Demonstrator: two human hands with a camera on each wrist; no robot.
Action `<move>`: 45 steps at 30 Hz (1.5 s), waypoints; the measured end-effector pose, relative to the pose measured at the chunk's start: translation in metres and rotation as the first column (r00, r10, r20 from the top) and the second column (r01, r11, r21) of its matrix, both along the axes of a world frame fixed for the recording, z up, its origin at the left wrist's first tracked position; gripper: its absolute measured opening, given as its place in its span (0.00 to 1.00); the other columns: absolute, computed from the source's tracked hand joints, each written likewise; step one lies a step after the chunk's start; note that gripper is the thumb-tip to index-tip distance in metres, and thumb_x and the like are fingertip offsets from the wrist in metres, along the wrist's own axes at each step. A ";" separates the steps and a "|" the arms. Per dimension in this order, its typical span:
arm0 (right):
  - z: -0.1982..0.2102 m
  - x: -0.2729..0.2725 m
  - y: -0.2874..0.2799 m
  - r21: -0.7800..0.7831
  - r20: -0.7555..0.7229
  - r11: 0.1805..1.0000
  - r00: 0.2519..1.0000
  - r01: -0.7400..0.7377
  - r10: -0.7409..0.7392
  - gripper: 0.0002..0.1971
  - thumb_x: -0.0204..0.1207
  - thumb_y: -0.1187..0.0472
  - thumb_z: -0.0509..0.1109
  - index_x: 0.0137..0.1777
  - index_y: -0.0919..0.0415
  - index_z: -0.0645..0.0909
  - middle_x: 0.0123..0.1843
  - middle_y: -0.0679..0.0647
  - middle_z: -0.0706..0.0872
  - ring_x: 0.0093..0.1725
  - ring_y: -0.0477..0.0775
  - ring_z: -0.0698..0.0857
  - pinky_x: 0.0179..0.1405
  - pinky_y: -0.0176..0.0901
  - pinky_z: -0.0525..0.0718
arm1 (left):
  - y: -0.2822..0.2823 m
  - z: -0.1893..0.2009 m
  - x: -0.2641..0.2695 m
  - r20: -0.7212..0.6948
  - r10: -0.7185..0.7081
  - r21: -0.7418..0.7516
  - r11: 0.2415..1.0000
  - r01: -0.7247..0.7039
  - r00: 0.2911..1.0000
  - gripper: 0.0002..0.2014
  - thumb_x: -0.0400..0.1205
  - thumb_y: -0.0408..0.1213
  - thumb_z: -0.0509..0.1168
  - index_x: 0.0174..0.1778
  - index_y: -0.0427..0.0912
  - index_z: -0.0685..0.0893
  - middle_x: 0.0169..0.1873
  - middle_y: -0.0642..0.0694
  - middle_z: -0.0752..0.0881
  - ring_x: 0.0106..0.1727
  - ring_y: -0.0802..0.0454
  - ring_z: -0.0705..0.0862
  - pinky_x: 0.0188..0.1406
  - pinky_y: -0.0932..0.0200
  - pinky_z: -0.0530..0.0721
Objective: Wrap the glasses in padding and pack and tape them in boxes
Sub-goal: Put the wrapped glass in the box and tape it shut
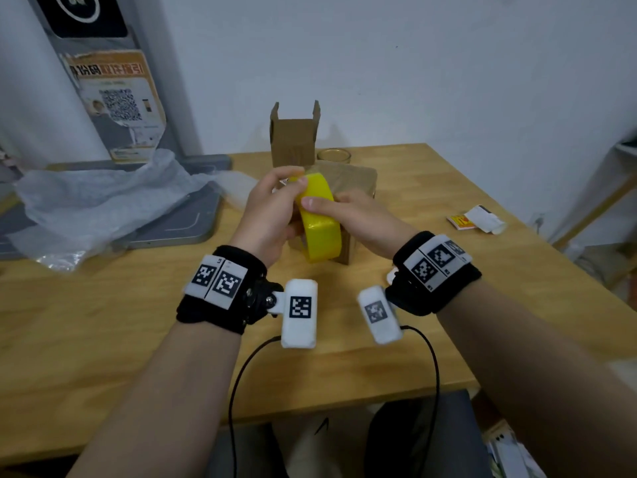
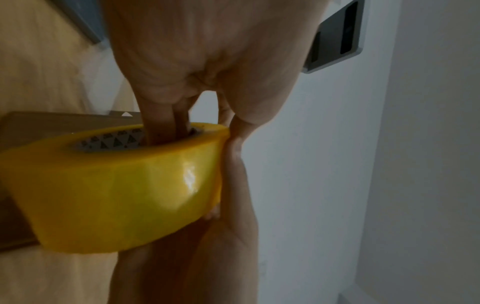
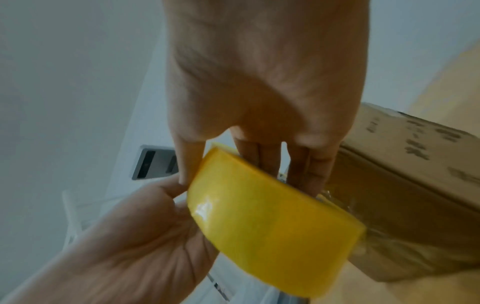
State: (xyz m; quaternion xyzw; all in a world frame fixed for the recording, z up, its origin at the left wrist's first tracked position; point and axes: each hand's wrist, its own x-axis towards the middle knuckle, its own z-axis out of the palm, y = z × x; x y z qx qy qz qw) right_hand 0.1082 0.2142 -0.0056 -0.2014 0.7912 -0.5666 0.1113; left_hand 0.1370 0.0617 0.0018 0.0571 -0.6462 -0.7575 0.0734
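At frame centre in the head view, the yellow tape roll (image 1: 319, 219) stands on edge just above the closed box (image 1: 348, 188). The left hand (image 1: 272, 215) grips it, fingers through the core; the right hand (image 1: 355, 219) pinches its rim, thumb on top. Only the left wrist view shows fingers (image 2: 155, 127) inside the core.

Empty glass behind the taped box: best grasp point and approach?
Wrap a hand round the side wall of the clear drinking glass, coming from above and its right. It stands upright, mouth up; the open cardboard box crowds its left and the taped cardboard box hides its lower part in front.
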 end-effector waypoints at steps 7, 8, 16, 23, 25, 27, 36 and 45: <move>0.000 0.013 0.010 -0.101 0.059 0.995 0.998 0.025 -0.019 0.26 0.83 0.46 0.74 0.62 0.72 0.88 0.53 0.66 0.94 0.56 0.68 0.93 0.67 0.72 0.86 | -0.006 0.007 -0.019 -0.149 0.121 -0.265 0.951 -0.158 0.981 0.09 0.83 0.38 0.69 0.42 0.54 0.93 0.48 0.59 0.92 0.53 0.69 0.86 0.46 0.75 0.79; 0.002 0.014 0.011 -0.102 0.071 0.995 0.997 0.016 -0.009 0.26 0.84 0.46 0.73 0.63 0.73 0.87 0.52 0.67 0.94 0.55 0.69 0.93 0.65 0.72 0.86 | -0.007 0.007 -0.021 -0.149 0.125 -0.275 0.948 -0.163 0.981 0.09 0.82 0.36 0.71 0.40 0.53 0.93 0.45 0.60 0.93 0.50 0.70 0.87 0.41 0.78 0.78; 0.018 0.021 0.015 -0.103 0.130 0.995 0.991 0.020 -0.007 0.28 0.84 0.47 0.72 0.64 0.77 0.84 0.48 0.72 0.93 0.43 0.68 0.93 0.54 0.65 0.92 | -0.002 0.009 -0.032 -0.183 0.136 -0.302 0.935 -0.188 0.974 0.06 0.78 0.34 0.75 0.38 0.49 0.95 0.42 0.55 0.95 0.51 0.61 0.91 0.51 0.68 0.84; 0.018 0.014 0.032 0.222 0.082 0.969 0.988 0.109 -0.130 0.27 0.79 0.35 0.72 0.56 0.62 0.88 0.43 0.59 0.95 0.36 0.54 0.93 0.41 0.42 0.93 | 0.002 0.006 -0.027 -0.153 0.178 -0.053 0.981 -0.188 0.972 0.02 0.81 0.38 0.77 0.48 0.50 0.94 0.40 0.62 0.94 0.42 0.74 0.88 0.39 0.74 0.80; 0.016 0.009 0.037 0.269 0.017 0.950 0.985 0.160 -0.171 0.36 0.71 0.25 0.71 0.63 0.56 0.88 0.53 0.55 0.94 0.49 0.55 0.93 0.56 0.51 0.91 | 0.001 0.007 -0.028 -0.100 0.198 0.048 0.980 -0.194 0.975 0.05 0.80 0.39 0.79 0.50 0.49 0.94 0.41 0.60 0.94 0.40 0.71 0.88 0.39 0.71 0.80; 0.021 0.007 0.043 0.376 -0.059 0.909 0.983 0.181 -0.172 0.37 0.70 0.22 0.69 0.59 0.56 0.88 0.51 0.53 0.92 0.48 0.53 0.90 0.47 0.47 0.86 | -0.002 0.009 -0.031 -0.058 0.232 0.116 0.968 -0.224 0.971 0.08 0.79 0.40 0.79 0.53 0.47 0.94 0.45 0.59 0.93 0.36 0.69 0.85 0.42 0.68 0.80; 0.017 -0.001 0.075 0.623 -0.233 0.717 0.950 0.312 -0.210 0.31 0.78 0.34 0.72 0.25 0.58 0.73 0.22 0.50 0.75 0.24 0.51 0.75 0.26 0.44 0.67 | -0.028 -0.014 -0.041 0.137 0.264 0.341 0.892 -0.295 0.955 0.12 0.79 0.47 0.79 0.57 0.54 0.91 0.55 0.57 0.88 0.58 0.58 0.84 0.50 0.58 0.82; 0.023 -0.019 0.060 0.721 -0.392 0.521 0.888 0.458 -0.239 0.27 0.74 0.32 0.72 0.37 0.56 0.71 0.39 0.52 0.80 0.44 0.58 0.81 0.38 0.48 0.74 | -0.013 -0.060 -0.056 0.186 0.243 0.519 0.798 -0.305 0.952 0.13 0.79 0.52 0.77 0.58 0.56 0.90 0.60 0.57 0.87 0.64 0.57 0.83 0.58 0.54 0.81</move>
